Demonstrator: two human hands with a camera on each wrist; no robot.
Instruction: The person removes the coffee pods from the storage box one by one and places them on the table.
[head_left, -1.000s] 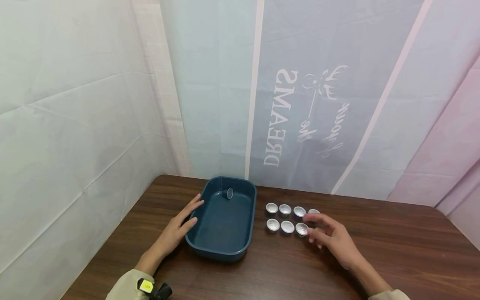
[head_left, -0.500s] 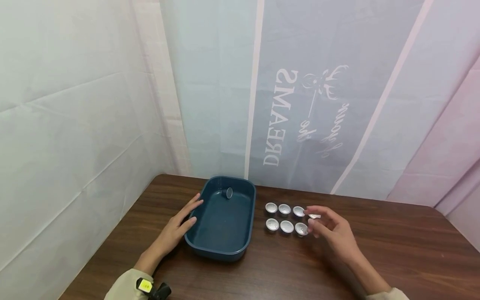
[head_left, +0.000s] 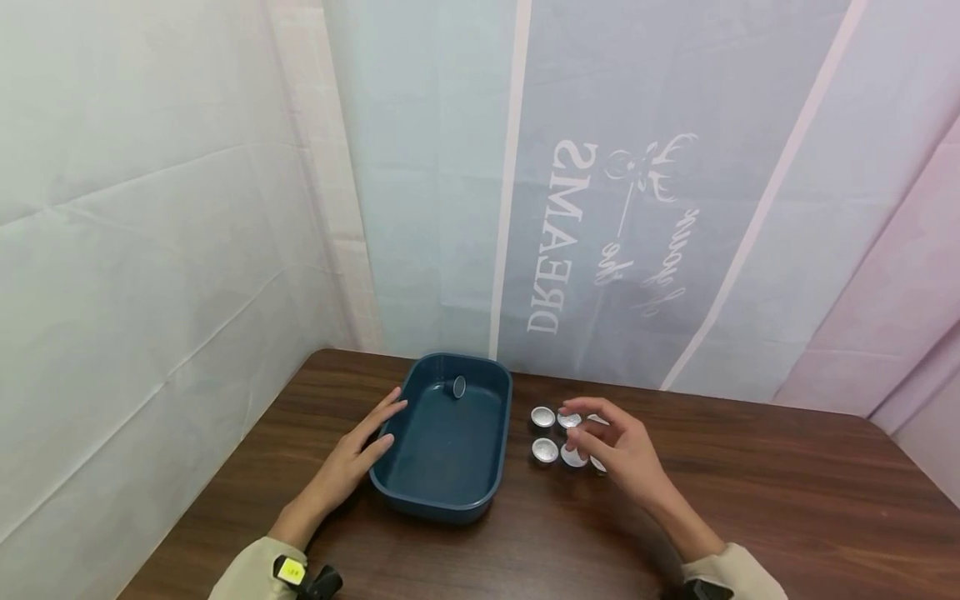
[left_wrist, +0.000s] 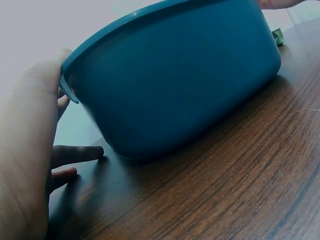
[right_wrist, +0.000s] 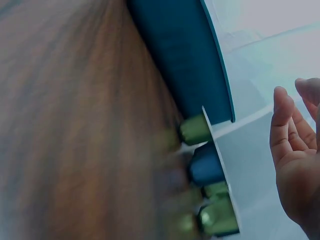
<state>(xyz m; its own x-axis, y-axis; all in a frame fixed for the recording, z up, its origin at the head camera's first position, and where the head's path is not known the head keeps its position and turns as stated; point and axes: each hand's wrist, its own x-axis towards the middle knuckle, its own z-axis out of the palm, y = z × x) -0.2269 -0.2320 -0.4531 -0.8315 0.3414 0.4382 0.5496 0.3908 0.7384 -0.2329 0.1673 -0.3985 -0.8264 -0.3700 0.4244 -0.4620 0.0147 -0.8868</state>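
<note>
A dark blue rectangular tub (head_left: 427,507) stands at the left of the wooden table, with one silver-lidded coffee capsule (head_left: 459,387) tipped on its side inside. My left hand (head_left: 352,458) rests against the tub's left side, fingers extended at the rim; two fingertips reach low beside it in the left wrist view. To the right, silver-lidded capsules (head_left: 545,451) sit lid-up in two short rows, partly covered by my right hand (head_left: 618,446). From the side they are green (right_wrist: 220,217) and blue (right_wrist: 206,165). The right thumb and fingers are bent but apart, nothing visible between them.
A pale curtain (head_left: 427,208) with mirrored white lettering hangs behind the table's back edge. Another pale cloth (head_left: 165,275) closes off the left side. Brown wooden tabletop (head_left: 787,492) stretches to the right of the capsules. The tub's wall stands close to the left end of the rows.
My right hand has moved left, from the right end of the capsule rows to over their middle. My left hand, the tub and the capsule in it have stayed in place.
</note>
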